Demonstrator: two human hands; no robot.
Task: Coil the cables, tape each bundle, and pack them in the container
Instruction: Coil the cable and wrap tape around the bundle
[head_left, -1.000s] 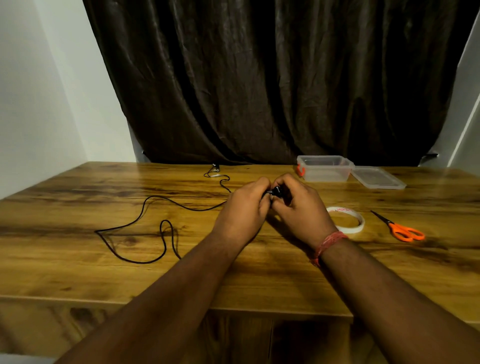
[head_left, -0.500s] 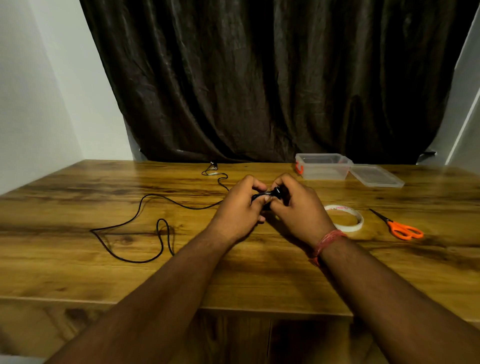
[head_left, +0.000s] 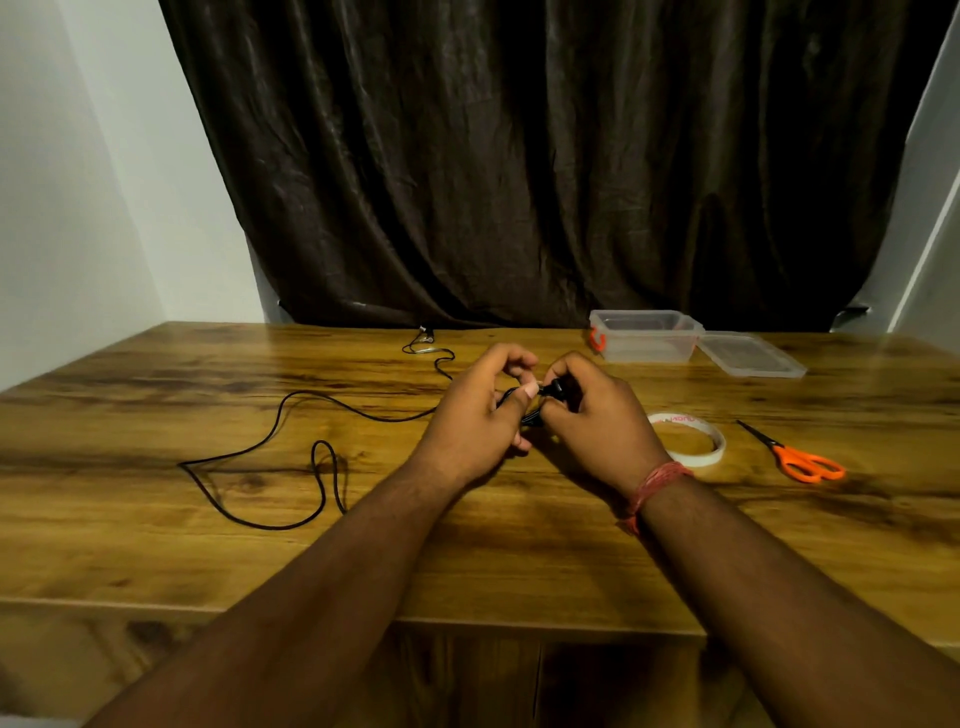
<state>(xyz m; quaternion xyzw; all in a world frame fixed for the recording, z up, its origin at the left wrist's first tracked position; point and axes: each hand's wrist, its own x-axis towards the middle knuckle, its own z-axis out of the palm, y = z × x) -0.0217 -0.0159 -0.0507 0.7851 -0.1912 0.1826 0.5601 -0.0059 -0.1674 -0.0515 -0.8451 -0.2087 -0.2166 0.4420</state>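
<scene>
Since a moment ago the left hand (head_left: 475, 415) has loosened, its upper fingers (head_left: 511, 358) now curled apart while the thumb pinches the black cable (head_left: 280, 415). The right hand (head_left: 597, 415) keeps its fingers pressed around the cable's plug end beside the tape roll (head_left: 693, 441). The coil between the palms is mostly hidden. The slack trails left of the tape roll across the bench (head_left: 156, 545).

The room was dim and warm-toned; soft shadows lay under the forearms on the table (head_left: 156, 545); edges bowed with wide-angle distortion.
</scene>
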